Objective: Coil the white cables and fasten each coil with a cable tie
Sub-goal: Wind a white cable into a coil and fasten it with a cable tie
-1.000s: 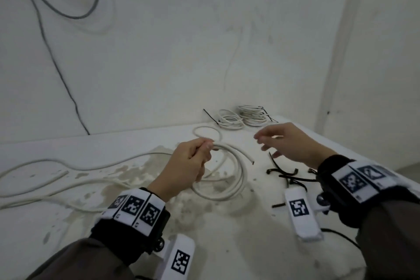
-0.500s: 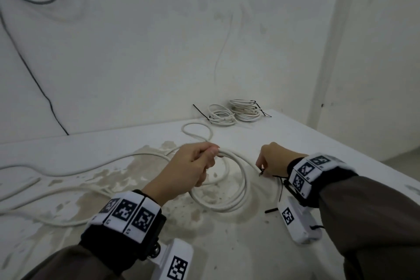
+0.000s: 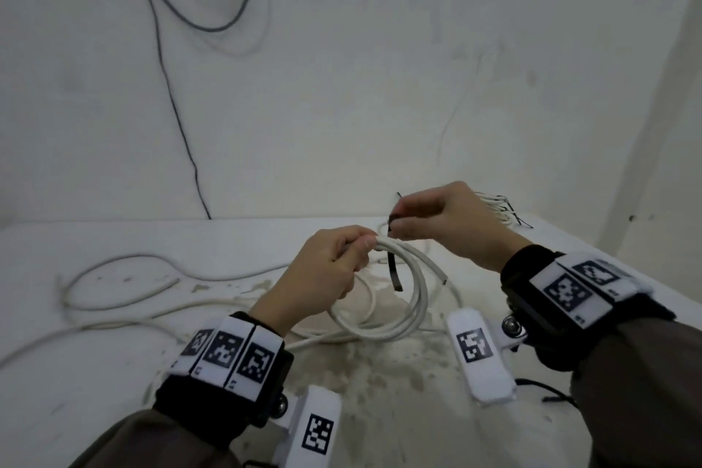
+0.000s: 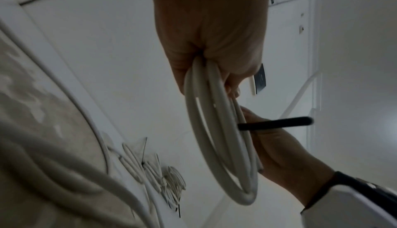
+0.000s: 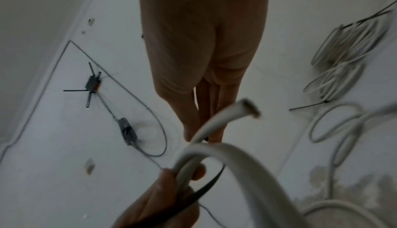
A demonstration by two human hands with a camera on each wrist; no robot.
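Your left hand (image 3: 329,270) gripped the white coil (image 3: 395,300) above the table (image 3: 114,391); your right hand (image 3: 444,222) pinched a black cable tie (image 3: 393,270) just right of it.

In the head view, the right hand (image 3: 452,224) hides most of the finished coils (image 3: 501,207) at right of centre. The loose white cable (image 3: 114,319) runs off the left edge. In the right wrist view, the held coil (image 5: 247,163) is blurred and cut off at the bottom edge.

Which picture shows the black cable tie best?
The head view: the black cable tie hangs from the right hand across the white coil. The left wrist view shows one straight stretch crossing the coil; the right wrist view shows only a blurred dark strip.
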